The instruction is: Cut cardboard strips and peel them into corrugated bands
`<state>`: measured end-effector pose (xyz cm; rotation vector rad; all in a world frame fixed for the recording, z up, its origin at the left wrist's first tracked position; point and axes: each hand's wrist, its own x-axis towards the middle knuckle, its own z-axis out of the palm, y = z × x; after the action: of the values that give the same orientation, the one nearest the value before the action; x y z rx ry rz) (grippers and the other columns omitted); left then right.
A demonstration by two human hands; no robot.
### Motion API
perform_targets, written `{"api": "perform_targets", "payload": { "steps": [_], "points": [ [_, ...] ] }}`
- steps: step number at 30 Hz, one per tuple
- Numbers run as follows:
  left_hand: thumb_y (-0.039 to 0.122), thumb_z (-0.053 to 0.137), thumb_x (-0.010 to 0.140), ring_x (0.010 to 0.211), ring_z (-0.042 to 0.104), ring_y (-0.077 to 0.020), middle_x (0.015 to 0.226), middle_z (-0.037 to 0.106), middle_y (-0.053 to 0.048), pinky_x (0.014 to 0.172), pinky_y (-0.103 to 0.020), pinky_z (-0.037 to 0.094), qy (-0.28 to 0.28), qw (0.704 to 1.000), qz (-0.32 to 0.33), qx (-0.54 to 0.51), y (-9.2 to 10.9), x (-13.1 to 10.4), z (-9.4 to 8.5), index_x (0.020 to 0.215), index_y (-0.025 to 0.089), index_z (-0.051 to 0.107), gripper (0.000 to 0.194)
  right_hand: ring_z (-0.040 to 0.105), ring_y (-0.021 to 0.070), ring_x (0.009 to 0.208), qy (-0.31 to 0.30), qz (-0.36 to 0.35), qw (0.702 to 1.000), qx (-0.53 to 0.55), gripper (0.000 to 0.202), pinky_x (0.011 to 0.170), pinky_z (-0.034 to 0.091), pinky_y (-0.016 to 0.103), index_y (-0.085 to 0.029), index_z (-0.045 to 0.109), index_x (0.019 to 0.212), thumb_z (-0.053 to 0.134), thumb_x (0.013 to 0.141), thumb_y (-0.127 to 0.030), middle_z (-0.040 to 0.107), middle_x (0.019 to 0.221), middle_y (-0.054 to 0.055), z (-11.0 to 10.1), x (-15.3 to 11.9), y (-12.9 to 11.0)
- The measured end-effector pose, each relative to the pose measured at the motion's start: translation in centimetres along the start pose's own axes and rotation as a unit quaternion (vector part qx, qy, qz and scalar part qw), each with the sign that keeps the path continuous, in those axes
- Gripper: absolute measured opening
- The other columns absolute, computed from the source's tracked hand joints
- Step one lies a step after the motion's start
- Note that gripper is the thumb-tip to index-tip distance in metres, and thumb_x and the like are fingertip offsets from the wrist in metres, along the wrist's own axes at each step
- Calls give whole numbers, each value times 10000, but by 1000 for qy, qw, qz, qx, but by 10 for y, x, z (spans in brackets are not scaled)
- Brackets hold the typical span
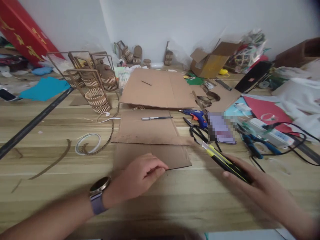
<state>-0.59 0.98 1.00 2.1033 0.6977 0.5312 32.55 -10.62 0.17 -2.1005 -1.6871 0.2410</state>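
Observation:
My left hand (142, 173), with a watch (100, 186) on its wrist, has thumb and forefinger pinched at the near edge of a flat cardboard piece (172, 156). My right hand (262, 190) is wrapped round a yellow and black utility knife (225, 161), raised to the right of the cardboard. The knife's front end points up and left. A long cardboard strip (152, 140) lies across the piece. Farther back on the cardboard rests a pen (157, 118). Behind it is a larger cardboard sheet (155, 88) with a thin brown stick (146, 83) on top.
A blue glue gun (197, 116), black scissors (197, 131), pliers (260, 145) and a power strip (272, 133) lie on the right. Several small woven baskets with tall handles (97, 100) stand at the back left. White cord (87, 143) is coiled at left, and an open box (212, 60) stands behind.

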Motion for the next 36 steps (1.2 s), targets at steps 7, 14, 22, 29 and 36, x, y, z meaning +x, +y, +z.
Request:
{"api": "perform_targets", "payload": {
  "steps": [7, 14, 22, 29, 36],
  "points": [
    [496, 346, 1043, 1431, 364, -336, 1529, 456, -183, 1157, -529, 335, -49, 904, 243, 349, -38, 23, -22, 1433, 84, 474, 582, 696, 334, 1083, -130, -76, 986, -70, 538, 885, 585, 480, -275, 620, 1315, 474, 916, -605, 685, 1284, 112, -8, 13, 25],
    [629, 276, 1008, 1536, 141, -312, 1620, 331, -93, 1246, -532, 82, -111, 897, 245, 351, -56, 16, -8, 1551, 204, 321, 691, 637, 300, 1129, -118, -181, 974, -70, 450, 946, 535, 470, -247, 629, 1322, 468, 972, -479, 671, 1237, 133, 3, 20, 15],
    [422, 378, 1049, 1512, 209, -333, 1584, 408, -52, 1232, -558, 85, -113, 897, 232, 358, -54, 18, -3, 1479, 253, 460, 469, 643, 302, 1063, -110, -218, 967, -74, 441, 894, 545, 472, -261, 657, 1292, 464, 964, -484, 695, 1194, 122, 2, 19, 15],
    [384, 353, 1057, 1507, 230, -338, 1615, 353, -22, 1212, -567, 136, -143, 896, 194, 373, -56, 32, -5, 1496, 309, 431, 452, 654, 274, 1035, -94, -220, 967, -83, 446, 884, 546, 446, -226, 631, 1323, 426, 992, -442, 684, 1192, 128, 10, 28, 13],
    [374, 387, 1044, 1506, 240, -319, 1612, 361, -22, 1217, -542, 143, -137, 899, 191, 371, -58, 30, -3, 1488, 311, 443, 452, 669, 262, 989, -84, -231, 966, -85, 413, 845, 569, 427, -236, 638, 1322, 453, 986, -388, 694, 1115, 125, 11, 20, 12]
  ]
}}
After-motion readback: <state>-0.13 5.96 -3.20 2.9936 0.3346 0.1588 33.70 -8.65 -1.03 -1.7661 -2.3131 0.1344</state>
